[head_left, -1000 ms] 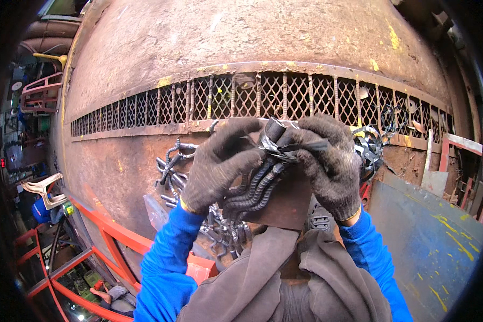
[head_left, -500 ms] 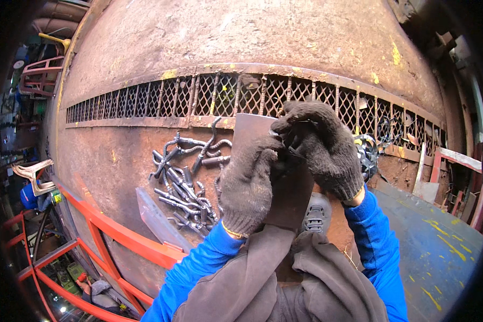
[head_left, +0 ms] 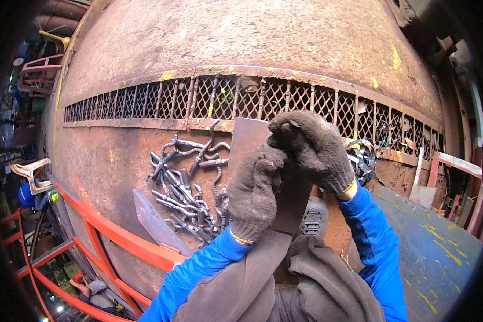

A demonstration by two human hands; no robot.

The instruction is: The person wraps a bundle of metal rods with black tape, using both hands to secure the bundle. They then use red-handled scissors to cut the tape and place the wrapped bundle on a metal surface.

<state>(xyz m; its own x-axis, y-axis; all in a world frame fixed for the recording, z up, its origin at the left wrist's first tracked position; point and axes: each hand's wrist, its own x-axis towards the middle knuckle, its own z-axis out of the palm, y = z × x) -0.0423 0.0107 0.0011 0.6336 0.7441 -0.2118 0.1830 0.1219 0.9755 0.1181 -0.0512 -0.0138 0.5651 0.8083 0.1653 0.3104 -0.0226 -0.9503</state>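
Observation:
Both my hands wear dark knitted work gloves. My left hand point(head_left: 256, 193) is closed, its thumb and fingers bunched together close to the right hand. My right hand point(head_left: 314, 150) curls over from the upper right with its fingertips turned in toward the left ones. Whatever sits between them is hidden by the gloves. Under the hands lies a flat brown metal plate point(head_left: 247, 134), its lower end by my knees. Left of it, on the rusty floor, is a heap of bent metal rods point(head_left: 185, 193), some ribbed and some with smooth thick ends.
A mesh floor grate point(head_left: 273, 96) crosses beyond my hands. Orange railing point(head_left: 123, 233) and a leaning metal strip point(head_left: 155, 220) stand at left. At right are coiled dark straps point(head_left: 363, 161) and a blue-grey sheet point(head_left: 429, 241) with yellow marks. My shoe point(head_left: 313, 217) is below the hands.
My hands have drawn slightly closer, the right one rolling inward over the left fingertips. A shiny bit seen at the fingertips earlier is now covered. The view has shifted a little.

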